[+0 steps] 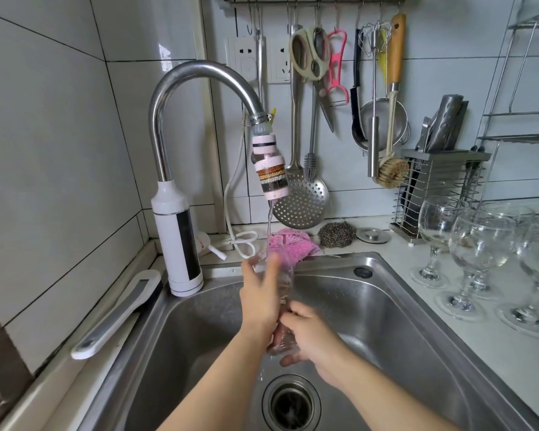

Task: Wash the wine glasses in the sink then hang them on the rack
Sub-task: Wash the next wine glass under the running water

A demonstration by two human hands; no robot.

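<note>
At about 10 o'clock from the sink (pixel 386 306) stands the faucet (pixel 181 88), a bent tube of shiny steel on a white body. It ends in a pink filter (pixel 271 178), from which a thin stream of water (pixel 269 225) falls.

My left hand (pixel 259 293) is wrapped round the bowl of one wine glass (pixel 288 275), fingers and thumb curled on it. I think it holds the bowl this way to rub the wall while the water runs over it. The glass is clear and smooth, with the rim up at 12 o'clock under the stream and the foot down toward me. My right hand (pixel 311 334) grips the lower end, with the fingers curled under the foot. I judge that this steadies the wet, slippery stem over the drain (pixel 290 402).

Behind the sink, at 12 o'clock, lie a fluffy pink cloth (pixel 293 244) and a rough wire scourer (pixel 335 234).

At 3 o'clock, several more round glasses (pixel 479 244) stand upright and close together on the pale desk (pixel 495 353), probably waiting for their turn. Above them, at 2 o'clock, is a thin wire rack (pixel 517 126); nothing hangs on the part I can see.
</note>
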